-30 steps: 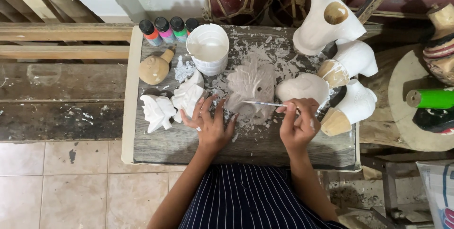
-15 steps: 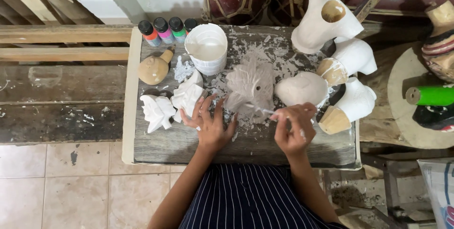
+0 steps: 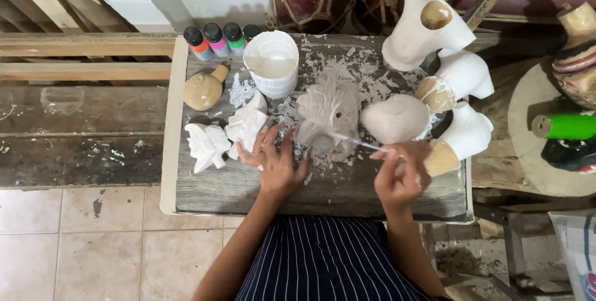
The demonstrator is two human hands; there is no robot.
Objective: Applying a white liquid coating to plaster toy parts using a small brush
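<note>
A grey carved leaf-shaped piece (image 3: 328,114) lies flat in the middle of a small wooden table (image 3: 323,186). My left hand (image 3: 276,158) rests open on the table beside the carving's left edge, fingers spread. My right hand (image 3: 400,173) grips a thin brush (image 3: 363,144) whose tip touches the carving's lower right edge. A white cup of white paint (image 3: 272,65) stands behind the carving.
White carved figures (image 3: 226,136) lie left of my hand. A round tan piece (image 3: 202,90) and several paint bottles (image 3: 220,39) sit at the back left. A grey oval piece (image 3: 395,118) and white vase-like shapes (image 3: 456,90) crowd the right side. A green roll (image 3: 565,126) lies further right.
My right hand has drawn the brush back to the right and down, off the carving's middle to its lower right edge. My left hand stays put.
</note>
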